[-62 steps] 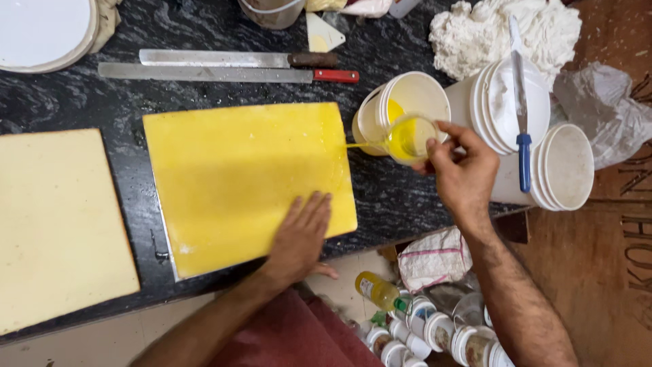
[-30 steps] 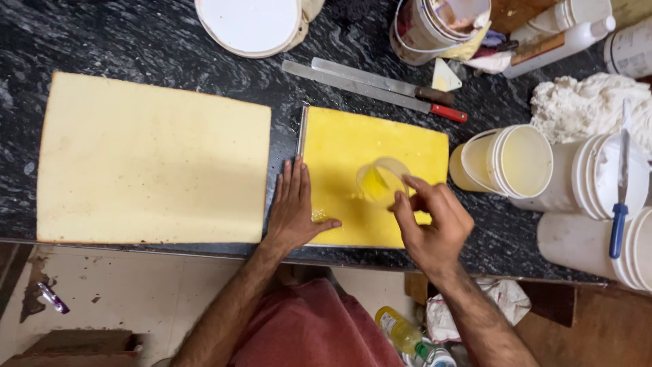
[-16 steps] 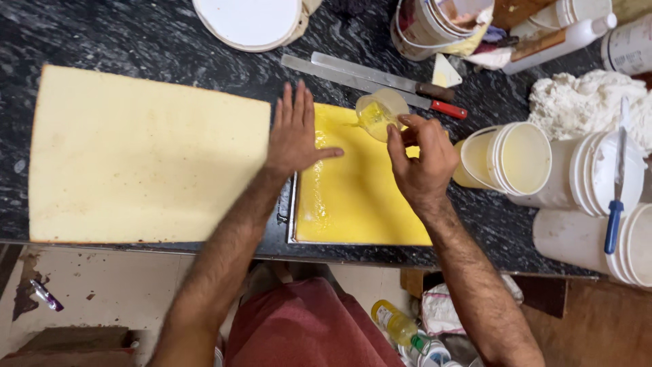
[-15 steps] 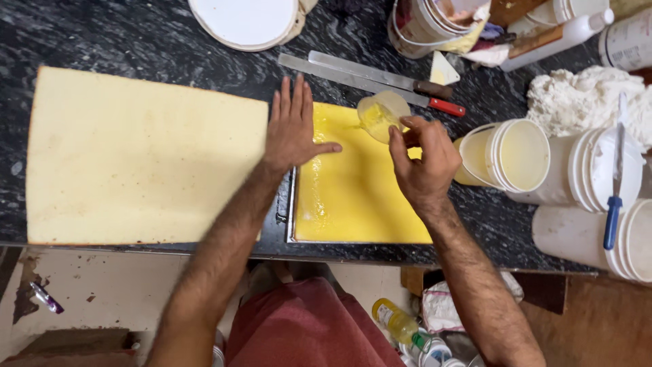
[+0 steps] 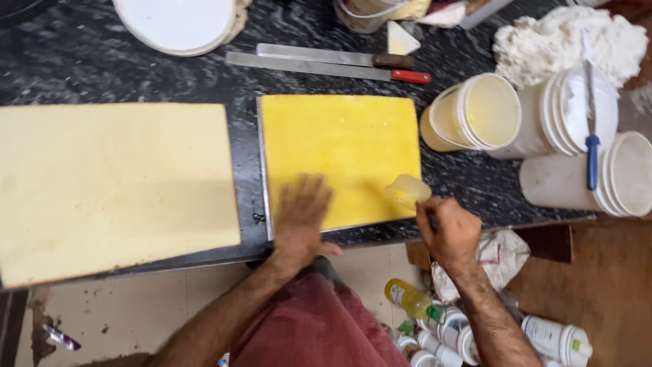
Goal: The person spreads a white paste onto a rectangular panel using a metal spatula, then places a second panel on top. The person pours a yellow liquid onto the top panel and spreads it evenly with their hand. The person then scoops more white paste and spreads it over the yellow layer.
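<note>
White tubs (image 5: pixel 543 122) stacked at right, bottles (image 5: pixel 435 319) below the counter. Left hand (image 5: pixel 302 214) lies flat, fingers spread, on the bright yellow sheet (image 5: pixel 339 153); right hand (image 5: pixel 448 228) grips a small clear cup (image 5: pixel 409 190) at its corner.

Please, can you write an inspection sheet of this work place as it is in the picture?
Surface: dark stone counter.
Job's things: yellow slab on a metal tray; small cup over its near right corner.
Clutter: pale slab, two knives, white tubs, round white lid.
Hands: left hand flat on the yellow slab; right hand holds the cup.
Cables: nothing seen.
Surroundings: bottles on the floor.
</note>
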